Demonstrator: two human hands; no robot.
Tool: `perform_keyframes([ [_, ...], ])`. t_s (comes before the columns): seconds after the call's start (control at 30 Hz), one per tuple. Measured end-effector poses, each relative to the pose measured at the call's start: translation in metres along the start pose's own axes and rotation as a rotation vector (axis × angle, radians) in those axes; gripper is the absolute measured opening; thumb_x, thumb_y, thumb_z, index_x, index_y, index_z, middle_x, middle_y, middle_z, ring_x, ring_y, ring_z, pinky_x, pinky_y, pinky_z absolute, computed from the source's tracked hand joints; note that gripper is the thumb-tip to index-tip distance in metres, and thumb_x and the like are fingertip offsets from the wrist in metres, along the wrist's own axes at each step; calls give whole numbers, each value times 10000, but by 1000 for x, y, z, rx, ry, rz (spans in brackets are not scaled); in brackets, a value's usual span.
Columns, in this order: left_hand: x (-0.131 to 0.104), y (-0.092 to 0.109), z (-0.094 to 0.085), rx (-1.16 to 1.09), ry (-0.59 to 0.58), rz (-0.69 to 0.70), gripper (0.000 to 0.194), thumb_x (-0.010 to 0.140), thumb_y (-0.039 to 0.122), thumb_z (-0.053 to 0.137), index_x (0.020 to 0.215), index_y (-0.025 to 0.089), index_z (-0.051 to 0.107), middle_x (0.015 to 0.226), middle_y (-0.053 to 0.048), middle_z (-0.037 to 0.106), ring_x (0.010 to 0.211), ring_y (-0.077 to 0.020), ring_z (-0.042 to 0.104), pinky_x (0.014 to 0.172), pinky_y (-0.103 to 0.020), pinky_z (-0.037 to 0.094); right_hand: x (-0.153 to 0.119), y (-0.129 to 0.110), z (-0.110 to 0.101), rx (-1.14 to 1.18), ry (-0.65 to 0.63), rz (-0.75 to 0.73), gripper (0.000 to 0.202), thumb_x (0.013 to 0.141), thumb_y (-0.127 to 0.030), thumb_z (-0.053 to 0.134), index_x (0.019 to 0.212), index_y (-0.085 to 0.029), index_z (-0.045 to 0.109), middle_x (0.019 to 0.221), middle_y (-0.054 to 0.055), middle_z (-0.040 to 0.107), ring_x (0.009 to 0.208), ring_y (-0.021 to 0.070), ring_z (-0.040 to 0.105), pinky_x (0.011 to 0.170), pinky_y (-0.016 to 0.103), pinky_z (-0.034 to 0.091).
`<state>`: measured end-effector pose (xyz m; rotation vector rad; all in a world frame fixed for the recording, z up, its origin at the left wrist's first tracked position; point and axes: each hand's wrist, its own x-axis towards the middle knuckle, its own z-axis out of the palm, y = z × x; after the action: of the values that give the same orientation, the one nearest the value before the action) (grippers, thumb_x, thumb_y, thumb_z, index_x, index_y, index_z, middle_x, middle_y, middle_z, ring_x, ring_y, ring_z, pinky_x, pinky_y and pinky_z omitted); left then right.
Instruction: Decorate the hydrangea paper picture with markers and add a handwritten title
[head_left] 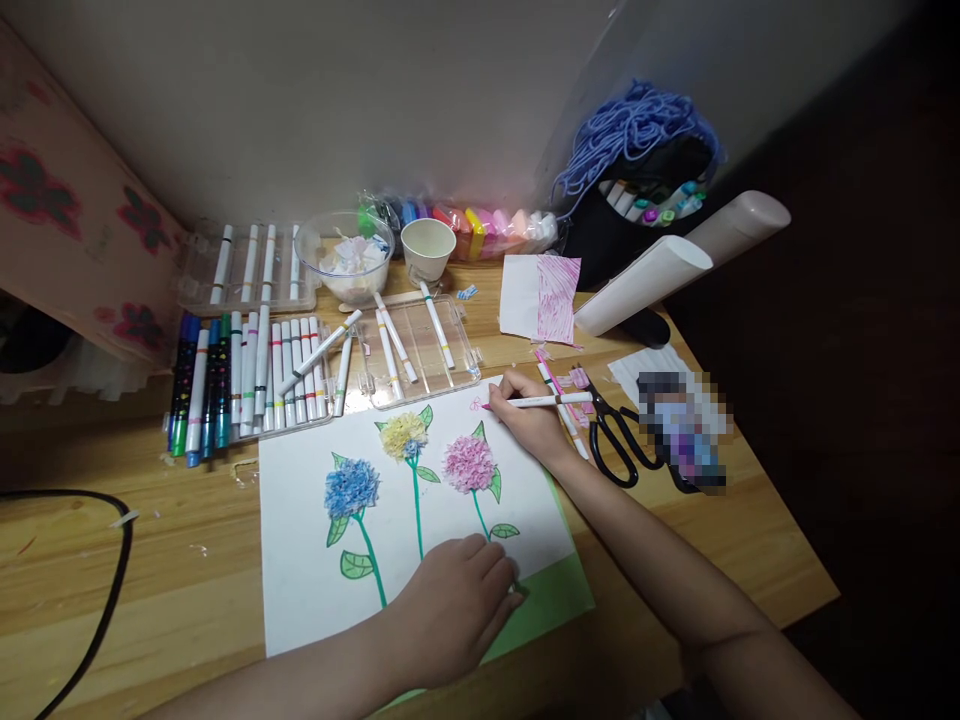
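My right hand [529,412] pinches a white felt-tip marker [551,400] with a pink tip, low over the upper right of the white paper [300,610]. Beside that tip is a small pink outline of a flower [475,403]. Across the lower part of the sheet lies my left hand [461,595], holding nothing that I can see, its fingers loosely bent against the paper. Three flowers with drawn green stems and leaves stand on the sheet: a blue one [352,487], a yellow one [403,436] and a pink one [469,463]. Their heads look crumpled and raised.
Black-handled scissors [615,450] lie right of the sheet, near a pixelated phone-like object [682,430]. Behind it are marker cases [420,350], a bowl of scraps [346,260], a paper cup [428,250] and a paper roll [645,285]. A black cable [120,560] curves at left.
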<state>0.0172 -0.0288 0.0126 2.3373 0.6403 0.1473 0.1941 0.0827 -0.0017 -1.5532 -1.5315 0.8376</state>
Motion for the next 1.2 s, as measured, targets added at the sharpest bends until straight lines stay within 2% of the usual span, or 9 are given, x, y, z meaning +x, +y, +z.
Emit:
perform_keyframes([
  [0.23, 1, 0, -1, -6, -8, -4, 226, 954, 267, 317, 857, 181, 502, 833, -33, 581, 730, -188, 513, 608, -309, 394, 0, 2, 0, -10, 5, -9, 309, 781, -207, 500, 548, -215, 296, 526, -53, 319, 518, 110, 322, 517, 261, 264],
  [0.47, 1, 0, -2, -6, -12, -7, 221, 953, 269, 319, 855, 183, 498, 832, -32, 579, 734, -190, 512, 610, -311, 392, 1, 2, -1, -33, 17, -13, 286, 741, -174, 494, 542, -215, 292, 519, -53, 324, 517, 110, 326, 515, 262, 263],
  [1.2, 1, 1, -1, -14, -25, -6, 213, 953, 265, 320, 871, 183, 499, 849, -33, 580, 746, -190, 510, 619, -316, 396, 0, 1, -1, -40, -13, -20, 302, 731, -180, 502, 524, -215, 285, 507, -54, 317, 499, 105, 318, 500, 257, 255],
])
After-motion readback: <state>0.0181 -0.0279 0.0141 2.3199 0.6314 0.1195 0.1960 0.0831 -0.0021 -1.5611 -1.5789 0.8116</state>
